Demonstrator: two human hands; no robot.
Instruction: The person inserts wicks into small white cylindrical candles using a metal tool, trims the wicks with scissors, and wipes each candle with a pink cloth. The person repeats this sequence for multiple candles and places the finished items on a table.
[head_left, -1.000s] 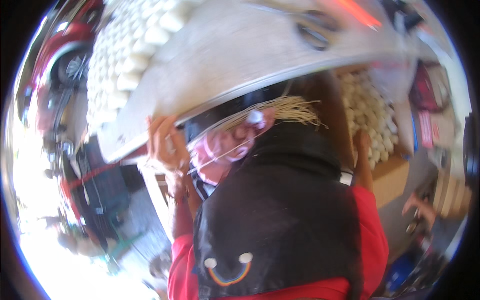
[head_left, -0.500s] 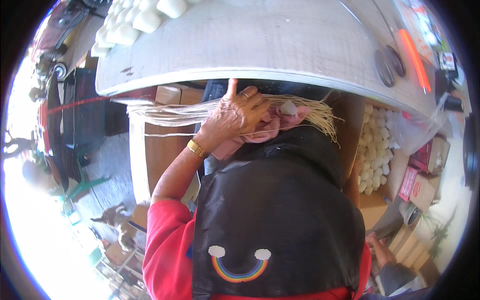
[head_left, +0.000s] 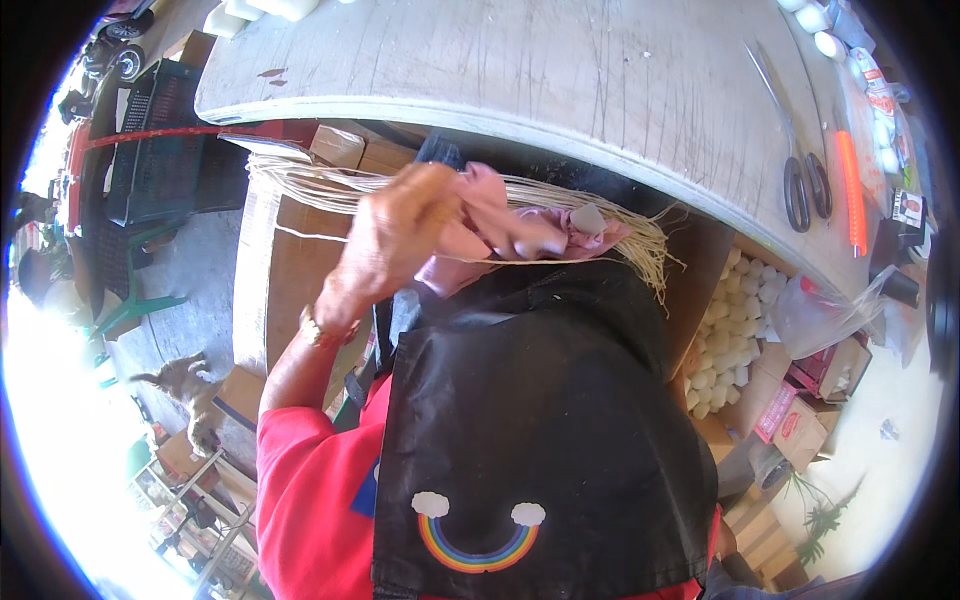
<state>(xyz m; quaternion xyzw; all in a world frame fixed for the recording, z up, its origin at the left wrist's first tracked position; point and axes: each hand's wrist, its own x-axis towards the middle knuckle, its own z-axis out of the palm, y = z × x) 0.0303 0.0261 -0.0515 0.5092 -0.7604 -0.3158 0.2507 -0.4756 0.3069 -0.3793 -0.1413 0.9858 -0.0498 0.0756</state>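
Note:
My left hand [head_left: 405,225], smeared by motion, is closed on a raised fold of pink cloth [head_left: 484,200] over my lap. Under the cloth lies a bundle of long cream strings [head_left: 290,178], stretched from side to side, with loose ends fanning out at the right. One strand [head_left: 540,261] passes in front of the cloth. A small whitish block [head_left: 588,218] rests on the cloth's right part. My right hand is out of sight; the black apron [head_left: 540,400] fills the near middle.
A grey table [head_left: 480,70] edges the far side, bearing scissors [head_left: 800,185] and an orange cutter-like tool [head_left: 852,190]. Many white pieces [head_left: 725,330] fill a box at the right. A dark crate [head_left: 155,150] stands left; a small animal [head_left: 190,390] is on the floor.
My left hand has moved left and toward me off the strings, lifting a fold of the pink cloth. The view has shifted, showing more of the table's right end.

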